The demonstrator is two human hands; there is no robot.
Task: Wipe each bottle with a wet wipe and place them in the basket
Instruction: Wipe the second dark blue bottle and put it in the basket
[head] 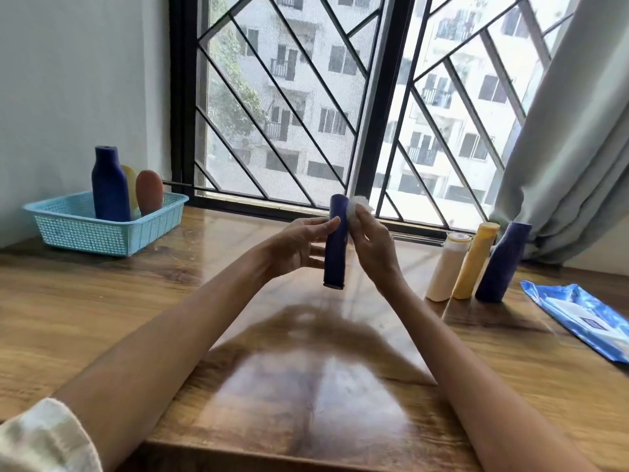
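The left hand (299,243) holds a blue bottle (336,241) up over the table. The right hand (369,247) pinches a white wipe (357,204) against its top. Far left of the held bottle, three bottles already stand in the basket (102,229). To its right, three bottles (476,264) wait. The wipe pack (585,318) has writing too blurry to read.

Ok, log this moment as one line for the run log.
step: wiping | left hand: holds blue bottle | right hand: presses wet wipe on bottle top | basket: three bottles | waiting: three bottles
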